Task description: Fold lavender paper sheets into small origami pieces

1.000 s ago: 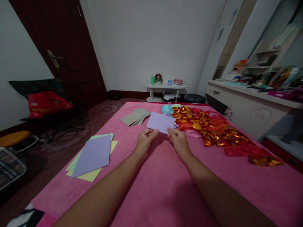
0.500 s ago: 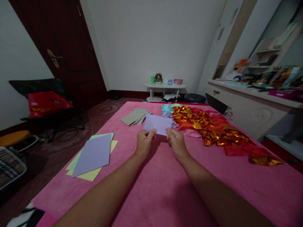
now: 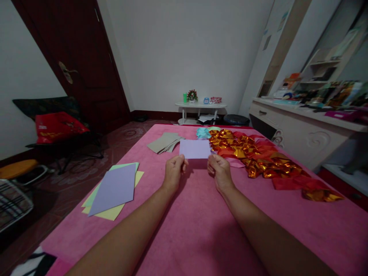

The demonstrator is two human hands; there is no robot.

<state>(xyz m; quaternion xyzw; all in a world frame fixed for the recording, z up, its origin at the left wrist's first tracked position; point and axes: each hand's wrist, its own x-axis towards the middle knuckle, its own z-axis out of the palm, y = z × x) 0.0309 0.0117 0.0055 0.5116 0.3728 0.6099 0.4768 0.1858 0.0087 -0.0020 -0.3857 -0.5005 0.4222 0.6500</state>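
Pinching a lilac sheet by both near corners, between pressed-together fingers of left hand and right hand. Holding it above the pink cloth, toward the far edge. Liable to crease if pulled unevenly.

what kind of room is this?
Likely a room in a home, perhaps a bedroom: a white dresser-like cabinet crowded with small items, a low white table with a floral ornament, and a red bag.
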